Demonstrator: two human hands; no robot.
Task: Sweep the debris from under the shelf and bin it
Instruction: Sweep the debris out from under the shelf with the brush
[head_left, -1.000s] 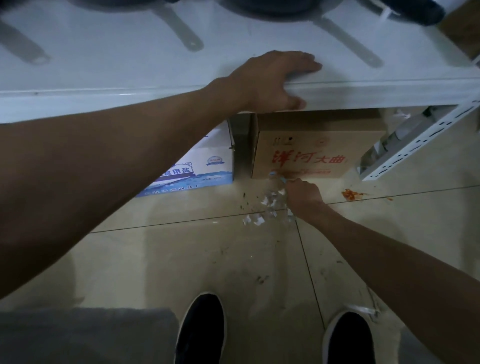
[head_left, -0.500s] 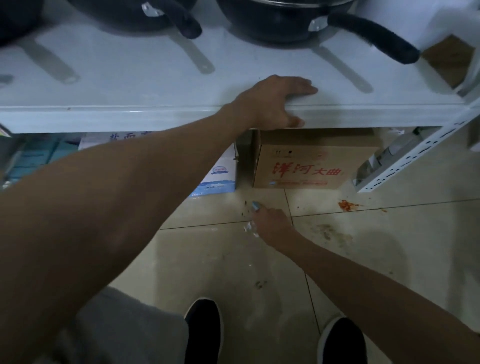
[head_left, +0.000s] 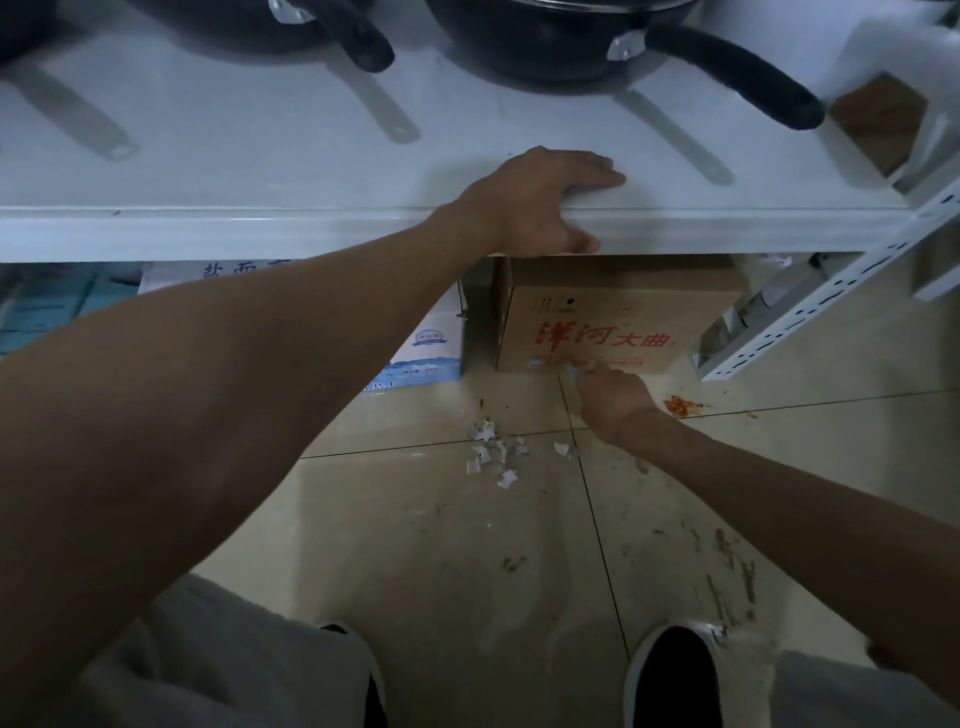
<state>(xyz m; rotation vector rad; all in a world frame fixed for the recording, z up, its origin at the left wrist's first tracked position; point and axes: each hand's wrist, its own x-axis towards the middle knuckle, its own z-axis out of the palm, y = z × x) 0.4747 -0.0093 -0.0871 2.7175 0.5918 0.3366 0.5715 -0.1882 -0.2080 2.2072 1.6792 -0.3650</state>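
Observation:
Several white paper scraps (head_left: 493, 453) lie in a loose pile on the tiled floor in front of the white shelf (head_left: 260, 228). My left hand (head_left: 540, 208) grips the shelf's front edge, fingers on top and thumb underneath. My right hand (head_left: 610, 397) is down at the floor, right of the scraps and against the base of a cardboard box (head_left: 613, 322). Its fingers are curled around a small bluish-white piece (head_left: 571, 370). What that piece is cannot be made out.
Black pans (head_left: 571, 36) with long handles sit on the shelf. A blue and white carton (head_left: 426, 358) stands left of the cardboard box. An orange smear (head_left: 680, 405) marks the floor right of my hand. A perforated shelf post (head_left: 810, 306) slants at the right. My shoes (head_left: 675, 675) are below.
My right hand has moved from the scraps back up to the base of the cardboard box, leaving the pile to its left. My left hand stays on the shelf edge.

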